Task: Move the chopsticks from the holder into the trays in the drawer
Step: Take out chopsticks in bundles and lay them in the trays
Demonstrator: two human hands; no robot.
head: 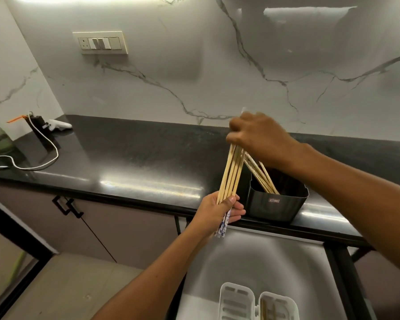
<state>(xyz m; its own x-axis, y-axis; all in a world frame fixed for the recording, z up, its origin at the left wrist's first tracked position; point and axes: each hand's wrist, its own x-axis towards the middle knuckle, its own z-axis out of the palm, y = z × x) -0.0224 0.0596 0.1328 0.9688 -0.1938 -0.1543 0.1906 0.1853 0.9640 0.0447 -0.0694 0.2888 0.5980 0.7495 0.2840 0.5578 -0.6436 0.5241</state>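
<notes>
Head view, contents listed from largest to smallest:

Countertop, black and glossy, is running under the marble wall; I am reading it as the staging surface, since the holder is sitting at its front edge right above the open drawer.

Drawer, steel-lined, is standing pulled out below the counter so the trays are lying within easy reach of a drop.

Holder, a black rectangular tub, is keeping a few remaining chopsticks leaning against its wall.

Trays, two white slotted ones side by side at the bottom of the frame; the right one is already showing what looks like a stick or two inside, the left one I cannot judge.

Bundle of chopsticks, pale wood with blue-patterned ends, is slanting between my two hands, outside the holder and not yet over the trays.

Right hand is closing narrowly over the upper ends, fingers pinched down around the bundle; whether it is also touching the sticks left in the holder I cannot tell.

Left hand is wrapping the lower part of the bundle, thumb pressing across the shafts, the patterned ends poking out below the palm; I judge this two-handed hold is squaring the sticks together before carrying them down
</notes>
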